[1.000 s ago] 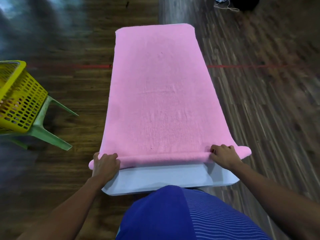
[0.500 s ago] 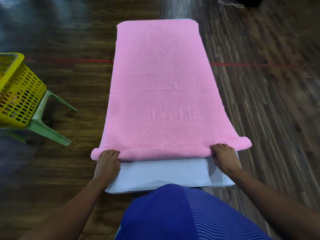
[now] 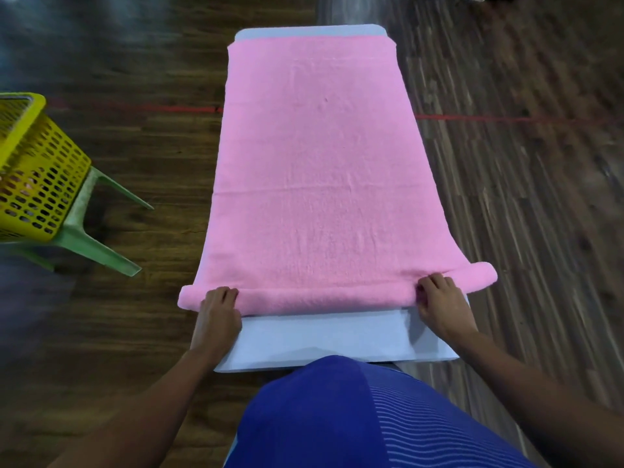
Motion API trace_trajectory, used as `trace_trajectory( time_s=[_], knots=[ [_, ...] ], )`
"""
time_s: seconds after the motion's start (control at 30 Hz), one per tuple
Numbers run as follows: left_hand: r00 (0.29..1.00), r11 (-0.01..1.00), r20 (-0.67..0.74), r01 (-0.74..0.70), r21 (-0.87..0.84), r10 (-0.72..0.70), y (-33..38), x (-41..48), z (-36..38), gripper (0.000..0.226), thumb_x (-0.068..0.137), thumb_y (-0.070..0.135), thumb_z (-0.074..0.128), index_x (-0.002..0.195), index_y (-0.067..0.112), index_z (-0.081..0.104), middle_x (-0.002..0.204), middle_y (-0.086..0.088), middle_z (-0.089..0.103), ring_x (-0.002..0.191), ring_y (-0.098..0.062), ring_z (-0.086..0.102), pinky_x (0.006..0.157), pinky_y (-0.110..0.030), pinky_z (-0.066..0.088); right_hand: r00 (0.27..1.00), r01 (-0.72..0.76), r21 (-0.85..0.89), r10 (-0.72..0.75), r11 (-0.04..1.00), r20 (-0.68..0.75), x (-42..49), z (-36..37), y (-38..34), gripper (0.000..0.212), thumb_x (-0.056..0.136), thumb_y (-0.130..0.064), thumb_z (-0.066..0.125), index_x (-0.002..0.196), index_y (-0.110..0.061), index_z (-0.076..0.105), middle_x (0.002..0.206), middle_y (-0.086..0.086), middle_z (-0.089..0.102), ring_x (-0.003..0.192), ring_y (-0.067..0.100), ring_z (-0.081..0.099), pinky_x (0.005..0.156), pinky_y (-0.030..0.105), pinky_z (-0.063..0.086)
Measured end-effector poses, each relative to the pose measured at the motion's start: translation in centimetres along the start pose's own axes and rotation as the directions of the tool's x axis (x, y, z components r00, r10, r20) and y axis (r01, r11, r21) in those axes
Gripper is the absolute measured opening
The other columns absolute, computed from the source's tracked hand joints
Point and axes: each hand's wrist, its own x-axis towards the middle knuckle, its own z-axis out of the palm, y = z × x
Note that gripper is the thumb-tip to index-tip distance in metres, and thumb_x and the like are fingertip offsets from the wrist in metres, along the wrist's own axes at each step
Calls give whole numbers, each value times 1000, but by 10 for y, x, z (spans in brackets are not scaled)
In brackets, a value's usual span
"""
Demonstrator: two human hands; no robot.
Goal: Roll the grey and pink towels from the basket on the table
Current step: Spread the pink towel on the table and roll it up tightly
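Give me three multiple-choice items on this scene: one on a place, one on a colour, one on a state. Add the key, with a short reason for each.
1. Relative to the table, where is the yellow basket?
A) on its far end
B) on a green stool to its left
C) on the floor to its right

2. What colour is the towel on the table?
A) pink
B) grey
C) white

3. How far is the towel rolled?
A) not at all
B) fully
C) only its near end, gripped by the left hand and the right hand

Key: 1 B, the basket sits on green legs at the view's left edge; 2 A, pink cloth covers most of the tabletop; 3 C, a thin roll lies nearest the person and the rest lies flat.
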Motion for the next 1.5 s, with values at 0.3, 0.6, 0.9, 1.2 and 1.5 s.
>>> trace_trajectory(
  time_s=[0.3,0.6,0.9,1.2,1.5],
  knots=[
    [995,999,87,42,-27,-40,-6,5,-3,34,78,-2,60,112,2,66,108,-16,68,102,-33,60,95,-51,47,999,-32,-12,32,999,-9,-5,-5,-8,19,82,-15,67,101,-15,68,101,3,71,100,31,57,88,44,37],
    [995,989,74,49,143,-61,-2,2,-17,19,84,20,59,99,10,63,92,-13,66,86,-32,60,87,-49,41,980,-119,-143,139,983,140,8,-15,-8,15,85,-30,59,94,-18,63,93,5,61,94,28,50,81,40,30],
    [997,998,80,11,58,-16,2,-11,-3,55,66,-5,71,120,-5,59,117,-23,60,109,-38,55,95,-53,47,999,36,100,-37,994,1,-12,1,-14,19,74,0,67,91,-3,61,91,12,61,82,34,55,70,43,46],
    [991,989,134,2,146,-22,3,5,-21,9,82,15,59,85,11,66,85,-8,69,84,-28,61,103,-52,37,998,30,-138,-22,990,54,-5,-9,-10,18,75,-29,55,85,-20,67,83,0,70,89,26,60,95,41,26],
    [999,986,-38,-1,167,8,-3,3,-21,19,79,4,69,98,6,65,98,-14,62,87,-32,54,77,-47,42,995,-63,-46,59,997,-80,-1,-8,-1,11,85,-15,64,86,-4,62,84,16,57,74,37,52,63,44,42]
  ],
)
